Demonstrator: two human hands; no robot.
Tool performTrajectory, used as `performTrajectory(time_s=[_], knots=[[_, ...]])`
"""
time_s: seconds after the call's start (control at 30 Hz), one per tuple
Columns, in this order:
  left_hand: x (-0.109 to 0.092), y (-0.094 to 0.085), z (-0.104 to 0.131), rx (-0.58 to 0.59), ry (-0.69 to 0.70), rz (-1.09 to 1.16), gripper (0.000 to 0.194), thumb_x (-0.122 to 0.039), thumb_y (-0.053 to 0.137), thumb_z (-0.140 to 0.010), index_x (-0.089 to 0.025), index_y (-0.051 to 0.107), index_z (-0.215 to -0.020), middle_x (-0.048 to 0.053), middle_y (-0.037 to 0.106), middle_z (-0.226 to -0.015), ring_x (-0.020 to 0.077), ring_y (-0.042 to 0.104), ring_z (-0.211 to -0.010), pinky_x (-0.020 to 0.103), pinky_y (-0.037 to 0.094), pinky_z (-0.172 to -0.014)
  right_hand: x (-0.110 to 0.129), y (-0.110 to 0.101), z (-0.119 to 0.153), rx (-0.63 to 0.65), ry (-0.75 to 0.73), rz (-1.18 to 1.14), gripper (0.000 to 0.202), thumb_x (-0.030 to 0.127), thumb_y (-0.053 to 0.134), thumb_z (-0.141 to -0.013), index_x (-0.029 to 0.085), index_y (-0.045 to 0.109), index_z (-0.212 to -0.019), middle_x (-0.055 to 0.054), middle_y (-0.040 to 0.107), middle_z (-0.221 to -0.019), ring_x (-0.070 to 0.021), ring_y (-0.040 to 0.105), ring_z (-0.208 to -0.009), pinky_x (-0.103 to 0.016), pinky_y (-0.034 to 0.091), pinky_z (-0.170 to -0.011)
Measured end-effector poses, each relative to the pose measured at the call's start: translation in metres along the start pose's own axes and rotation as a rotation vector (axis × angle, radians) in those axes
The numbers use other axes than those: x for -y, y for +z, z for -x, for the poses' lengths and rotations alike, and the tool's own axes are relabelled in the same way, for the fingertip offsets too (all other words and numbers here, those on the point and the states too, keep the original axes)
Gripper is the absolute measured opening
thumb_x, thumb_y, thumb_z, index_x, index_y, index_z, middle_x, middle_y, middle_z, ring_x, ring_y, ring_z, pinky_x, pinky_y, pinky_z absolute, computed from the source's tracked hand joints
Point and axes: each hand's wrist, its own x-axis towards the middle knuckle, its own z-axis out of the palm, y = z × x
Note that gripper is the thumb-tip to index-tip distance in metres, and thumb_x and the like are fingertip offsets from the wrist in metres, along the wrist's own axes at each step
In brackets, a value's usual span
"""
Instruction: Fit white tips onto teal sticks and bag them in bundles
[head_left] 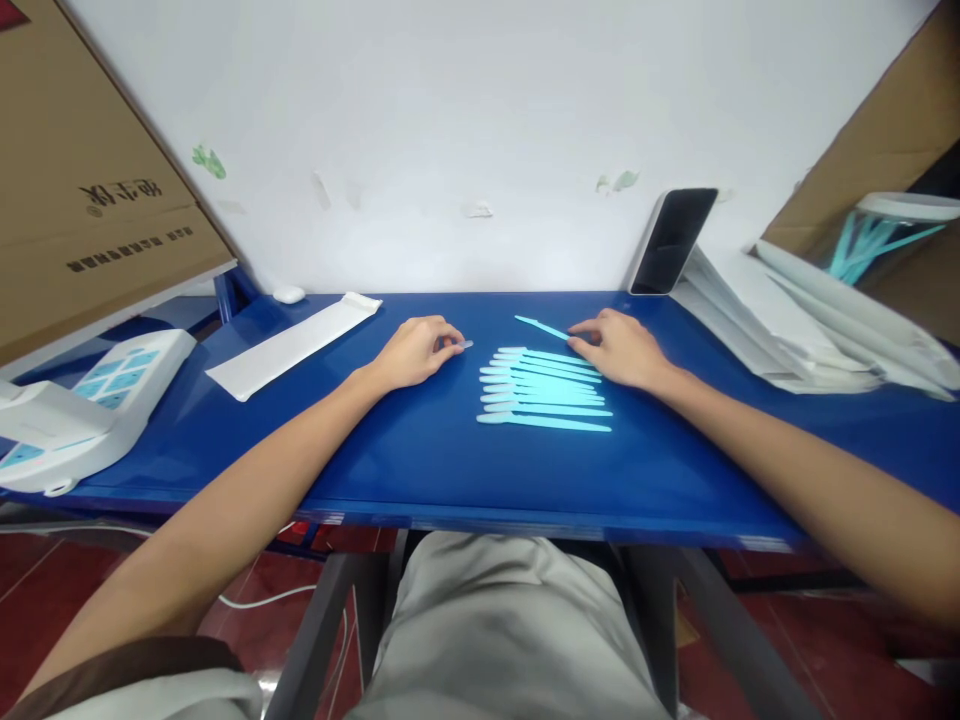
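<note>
My right hand pinches the handle end of a light blue eyebrow razor, whose narrow head points left. Between the thumb and fingers of my left hand is a small translucent cap, partly hidden by the fingertips. A gap of blue table separates the cap from the razor's head. Just below and between my hands, several more light blue razors lie side by side in a row. Their handles point right, and whitish translucent caps cover their left ends.
A flat white packet and a white power strip lie left on the blue table. A phone leans against the wall at the right, near stacked white bags. Behind these, a clear tub holds light blue sticks.
</note>
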Motion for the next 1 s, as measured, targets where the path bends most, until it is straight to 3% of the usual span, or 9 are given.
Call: performTrajectory(time_s=[0.23, 0.37, 0.53, 0.67, 0.83, 1.0], knots=[[-0.01, -0.003, 0.001, -0.086, 0.044, 0.115, 0.026, -0.04, 0.059, -0.098, -0.018, 0.072, -0.1, 0.005, 0.076, -0.094, 0.0163, 0.068, -0.076, 0.028, 0.051, -0.07, -0.011, 0.002, -0.009, 0.014, 0.014, -0.093, 0.024, 0.029, 0.058, -0.091, 0.018, 0.079, -0.097, -0.012, 0.064, -0.091, -0.0294, 0.06, -0.099, -0.043, 0.049, -0.092], [-0.015, -0.002, 0.001, -0.148, 0.038, 0.184, 0.03, -0.045, 0.061, -0.098, -0.017, 0.072, -0.101, 0.006, 0.078, -0.098, 0.017, 0.072, -0.081, 0.027, 0.055, -0.071, -0.011, 0.004, -0.008, 0.018, 0.065, -0.076, 0.025, 0.034, 0.052, -0.095, 0.02, 0.072, -0.1, -0.014, 0.061, -0.101, -0.033, 0.056, -0.108, -0.048, 0.047, -0.095], [-0.015, -0.001, 0.001, -0.185, 0.041, 0.198, 0.033, -0.049, 0.068, -0.094, -0.017, 0.075, -0.096, 0.005, 0.077, -0.084, 0.0154, 0.069, -0.07, 0.027, 0.056, -0.068, -0.005, -0.001, -0.002, -0.095, 0.106, -0.073, 0.021, 0.038, 0.046, -0.096, 0.025, 0.062, -0.097, -0.012, 0.063, -0.106, -0.0341, 0.056, -0.102, -0.052, 0.045, -0.09], [-0.017, -0.002, 0.0, -0.266, 0.086, 0.187, 0.038, -0.052, 0.073, -0.09, -0.017, 0.078, -0.104, 0.006, 0.075, -0.087, 0.014, 0.065, -0.068, 0.027, 0.054, -0.067, 0.008, -0.011, 0.005, -0.177, -0.032, -0.215, 0.014, 0.035, 0.044, -0.097, 0.025, 0.052, -0.096, -0.009, 0.066, -0.1, -0.0291, 0.059, -0.094, -0.044, 0.044, -0.085], [-0.023, -0.002, 0.001, -0.271, 0.073, 0.187, 0.042, -0.058, 0.071, -0.09, -0.017, 0.078, -0.09, 0.005, 0.073, -0.079, 0.0134, 0.06, -0.063, 0.028, 0.05, -0.063, 0.027, -0.02, 0.017, -0.052, -0.238, -0.325, 0.014, 0.035, 0.036, -0.103, 0.025, 0.045, -0.102, -0.003, 0.061, -0.083, -0.0211, 0.055, -0.072, -0.034, 0.042, -0.071], [-0.025, -0.002, 0.002, -0.221, 0.079, 0.148, 0.043, -0.058, 0.062, -0.096, -0.019, 0.079, -0.097, 0.005, 0.073, -0.08, 0.0145, 0.06, -0.065, 0.029, 0.048, -0.065, 0.033, -0.022, 0.023, -0.01, -0.316, -0.237, 0.026, 0.039, 0.029, -0.107, 0.023, 0.047, -0.114, -0.004, 0.061, -0.085, -0.021, 0.053, -0.069, -0.034, 0.041, -0.07]])
